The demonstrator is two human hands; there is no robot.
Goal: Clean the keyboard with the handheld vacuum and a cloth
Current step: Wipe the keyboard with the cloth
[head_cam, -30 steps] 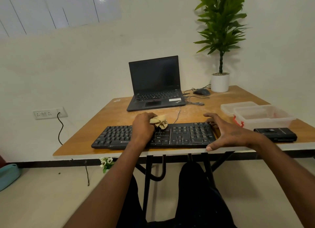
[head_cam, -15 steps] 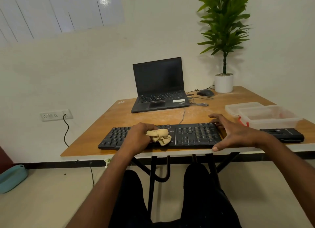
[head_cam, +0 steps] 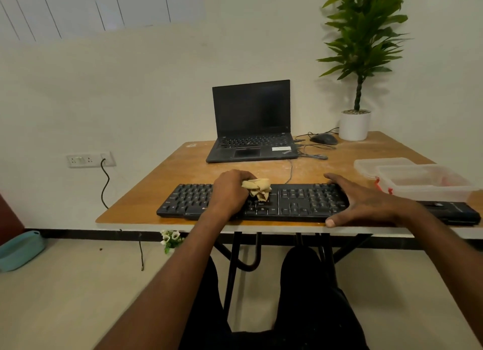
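Since earlier frame, left hand (head_cam: 230,190) slid cloth (head_cam: 257,189) from keyboard's (head_cam: 251,202) near edge toward 12 o'clock. Left grip closed on cloth; right hand (head_cam: 366,200), fingers spread, steadies 3 o'clock end on surface (head_cam: 188,166). Wiping under way; right keys apparently unwiped; no vacuum identifiable.

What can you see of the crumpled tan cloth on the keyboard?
The crumpled tan cloth is a small, soft-looking wad, bunched and folded over itself. The left hand grips one end, its fingers curled round it; the rest sticks out to the right and rests on the keys near the middle of the flat black keyboard, toward its far edge. The right hand does not touch it.
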